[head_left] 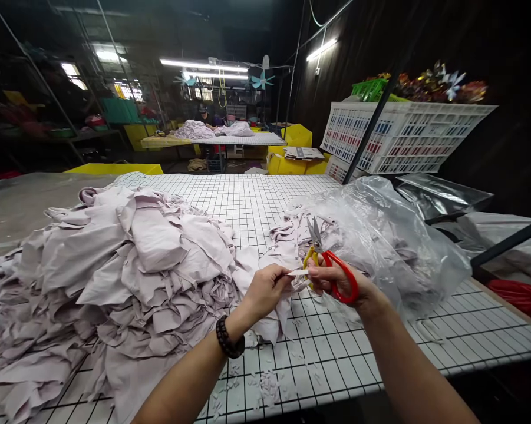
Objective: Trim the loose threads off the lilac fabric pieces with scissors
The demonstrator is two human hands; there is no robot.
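My left hand (267, 288) pinches one end of a narrow pale fabric strip (297, 272), close to the middle of the table. The strip's other end meets the fingers of my right hand (336, 278). That right hand also holds a pair of scissors (342, 277) with one red and one yellow handle, the blades pointing up and away from the strip. Below and behind my hands lies a pale pinkish garment piece (274, 321); whether the strip is joined to it I cannot tell. A large heap of the same pale fabric (154, 253) fills the left side.
A clear plastic bag (393, 247) with more pale fabric lies at the right. Small cut scraps (269, 386) dot the white gridded table (349, 365) near its front edge. A metal post (371, 126) rises before a white crate (406, 132). Farther back, a person sits behind another table (247, 139).
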